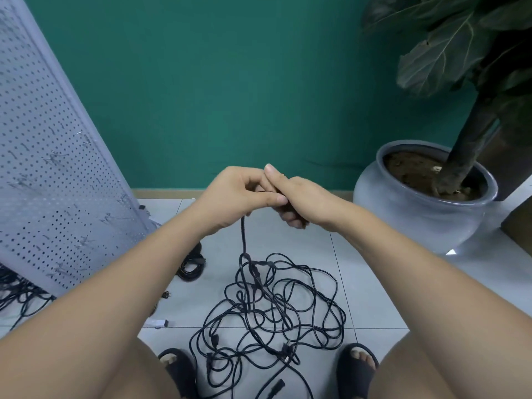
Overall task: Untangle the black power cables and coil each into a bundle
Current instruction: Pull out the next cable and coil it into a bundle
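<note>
- left hand [241, 194]: fingers curled, pinching the thin black cable strand [243, 240], which drops straight down to the floor.
- right hand [309, 201]: touching the left, fingers wrapped round a dark bit of the same strand. Plug or first loop, can't tell; the fingers hide it.
- loose tangle of black power cables [273, 306] lies on the white tiled floor [371, 283] between the dark sandals [175, 367], with several plugs showing in it.
- step looks like starting a coil from one free end.
- to do it well: lift slowly, feed with one hand and lay even loops in the other.
- if the pile starts to lift, stop. Free the crossing at the top of the tangle; don't yank.
- a black coiled bundle [191, 267] sits by the left forearm, apart from the tangle. Park the next one there.
</note>
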Demonstrator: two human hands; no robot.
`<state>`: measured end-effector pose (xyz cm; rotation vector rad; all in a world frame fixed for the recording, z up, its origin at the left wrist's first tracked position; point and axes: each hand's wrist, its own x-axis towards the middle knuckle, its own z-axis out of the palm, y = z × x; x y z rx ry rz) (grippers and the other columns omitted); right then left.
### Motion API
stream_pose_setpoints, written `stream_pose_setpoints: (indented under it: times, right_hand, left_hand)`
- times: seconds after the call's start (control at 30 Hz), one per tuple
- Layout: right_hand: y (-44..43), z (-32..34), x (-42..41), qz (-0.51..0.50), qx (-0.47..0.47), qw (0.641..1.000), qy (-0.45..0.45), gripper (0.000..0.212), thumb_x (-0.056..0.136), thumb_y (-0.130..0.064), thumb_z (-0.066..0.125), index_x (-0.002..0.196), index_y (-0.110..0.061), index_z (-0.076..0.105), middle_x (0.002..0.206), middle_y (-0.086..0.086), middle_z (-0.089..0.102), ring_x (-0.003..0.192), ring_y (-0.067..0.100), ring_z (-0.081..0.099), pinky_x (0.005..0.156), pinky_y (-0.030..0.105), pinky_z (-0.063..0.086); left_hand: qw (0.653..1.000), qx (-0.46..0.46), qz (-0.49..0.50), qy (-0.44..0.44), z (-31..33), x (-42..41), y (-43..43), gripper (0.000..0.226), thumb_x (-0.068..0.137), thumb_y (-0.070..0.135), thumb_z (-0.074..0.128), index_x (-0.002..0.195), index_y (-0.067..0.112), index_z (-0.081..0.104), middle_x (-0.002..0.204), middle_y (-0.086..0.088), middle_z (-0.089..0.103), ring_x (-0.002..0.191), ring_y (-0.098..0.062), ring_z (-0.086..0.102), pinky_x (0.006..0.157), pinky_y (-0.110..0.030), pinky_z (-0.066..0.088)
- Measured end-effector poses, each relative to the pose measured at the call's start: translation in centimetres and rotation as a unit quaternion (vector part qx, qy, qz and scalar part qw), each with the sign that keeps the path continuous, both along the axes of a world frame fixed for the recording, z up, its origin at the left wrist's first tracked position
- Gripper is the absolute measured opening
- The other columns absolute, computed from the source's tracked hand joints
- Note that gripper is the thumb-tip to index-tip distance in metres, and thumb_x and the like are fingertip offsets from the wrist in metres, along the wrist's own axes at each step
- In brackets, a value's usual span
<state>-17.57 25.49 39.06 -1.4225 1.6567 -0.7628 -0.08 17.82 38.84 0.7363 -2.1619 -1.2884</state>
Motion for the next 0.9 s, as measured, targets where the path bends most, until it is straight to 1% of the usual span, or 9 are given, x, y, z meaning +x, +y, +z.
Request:
stream_pose_setpoints:
  times: [0.1, 0.2, 0.27, 0.43, 0.53, 0.6, 0.67, 0.8, 0.9]
  right_hand:
    - [0.5, 0.5, 0.7, 0.039, 0.089, 0.988, -0.124, 0.079, 0.092, -0.094, 0.034, 0.069, -0.021, 0.047, 0.062, 0.002, 0.037, 0.052, 0.02, 0.033, 0.051, 0.028, 0.027]
    - [1.1, 1.3, 1.2, 0.089, 0.104, 0.972, -0.192, 0.078, 0.094, -0.091, 0.037, 0.07, -0.017, 0.044, 0.061, 0.004, 0.028, 0.05, 0.019, 0.026, 0.049, 0.029, 0.022]
    - [1.6, 1.8, 1.4, 0.106, 0.089, 0.962, -0.237, 0.076, 0.098, -0.086, 0.037, 0.07, -0.016, 0.042, 0.061, 0.003, 0.025, 0.049, 0.018, 0.022, 0.049, 0.031, 0.019]
    - [2.6, 2.7, 2.5, 0.11, 0.038, 0.928, -0.354, 0.067, 0.106, -0.071, 0.041, 0.07, -0.015, 0.033, 0.056, 0.0, 0.019, 0.043, 0.017, 0.02, 0.045, 0.03, 0.016]
    - [3.0, 3.7, 3.0, 0.084, -0.019, 0.9, -0.427, 0.063, 0.11, -0.062, 0.042, 0.069, -0.016, 0.028, 0.052, 0.0, 0.017, 0.04, 0.016, 0.021, 0.042, 0.027, 0.02]
    - [3.1, 4.5, 3.1, 0.044, -0.08, 0.905, -0.415, 0.059, 0.112, -0.055, 0.045, 0.069, -0.017, 0.031, 0.052, 0.0, 0.021, 0.042, 0.018, 0.023, 0.044, 0.029, 0.025]
    - [3.1, 4.9, 3.1, -0.003, -0.139, 0.92, -0.367, 0.055, 0.111, -0.051, 0.05, 0.07, -0.017, 0.036, 0.054, 0.001, 0.026, 0.045, 0.02, 0.026, 0.049, 0.031, 0.028]
    - [2.8, 4.5, 3.3, -0.072, -0.192, 0.936, -0.287, 0.051, 0.108, -0.05, 0.057, 0.071, -0.019, 0.039, 0.059, 0.004, 0.031, 0.051, 0.022, 0.033, 0.052, 0.03, 0.033]
    - [2.4, 4.1, 3.1, -0.107, -0.219, 0.942, -0.231, 0.056, 0.111, -0.045, 0.056, 0.07, -0.011, 0.035, 0.061, 0.006, 0.033, 0.054, 0.022, 0.037, 0.054, 0.028, 0.036]
  left_hand:
    - [0.999, 0.005, 0.018, 0.038, 0.5, 0.4, -0.8, 0.037, 0.074, 0.013, 0.096, 0.079, 0.006, 0.06, 0.066, -0.013, 0.051, 0.059, -0.021, 0.039, 0.053, -0.028, 0.034]
    - [0.996, 0.036, 0.006, 0.079, 0.8, 0.6, -1.5, 0.043, 0.07, 0.014, 0.094, 0.085, 0.005, 0.055, 0.064, -0.011, 0.048, 0.054, -0.02, 0.037, 0.051, -0.029, 0.034]
    - [0.991, 0.07, -0.004, 0.114, 0.6, 0.6, -1.7, 0.045, 0.077, 0.026, 0.089, 0.09, 0.0, 0.055, 0.062, -0.011, 0.047, 0.053, -0.02, 0.036, 0.05, -0.029, 0.034]
    - [0.986, 0.101, 0.054, 0.12, -0.7, -0.7, -0.8, 0.085, 0.096, 0.072, 0.057, 0.103, -0.013, 0.055, 0.076, -0.018, 0.055, 0.063, -0.022, 0.047, 0.058, -0.03, 0.041]
    - [0.986, 0.126, 0.095, 0.06, -2.0, -2.2, 0.4, 0.075, 0.103, 0.074, 0.037, 0.094, 0.008, 0.071, 0.085, -0.018, 0.063, 0.078, -0.023, 0.057, 0.074, -0.041, 0.049]
    - [0.991, 0.104, 0.073, 0.041, -3.4, -2.7, 1.3, 0.064, 0.115, 0.049, 0.029, 0.076, 0.014, 0.066, 0.074, -0.016, 0.062, 0.07, -0.021, 0.056, 0.074, -0.045, 0.048]
    - [0.992, 0.116, 0.04, 0.041, -4.3, -2.9, 2.1, 0.057, 0.116, 0.031, 0.026, 0.074, 0.016, 0.061, 0.07, -0.01, 0.06, 0.066, -0.022, 0.055, 0.073, -0.04, 0.048]
    - [0.989, 0.143, -0.007, 0.024, -5.1, -3.3, 3.1, 0.054, 0.113, 0.044, 0.028, 0.088, 0.013, 0.064, 0.084, -0.006, 0.072, 0.083, -0.024, 0.07, 0.086, -0.036, 0.058]
    - [0.993, 0.088, -0.029, -0.068, -5.9, -3.5, 2.9, 0.041, 0.113, 0.038, 0.042, 0.095, 0.013, 0.068, 0.096, -0.005, 0.079, 0.096, -0.021, 0.071, 0.096, -0.033, 0.054]
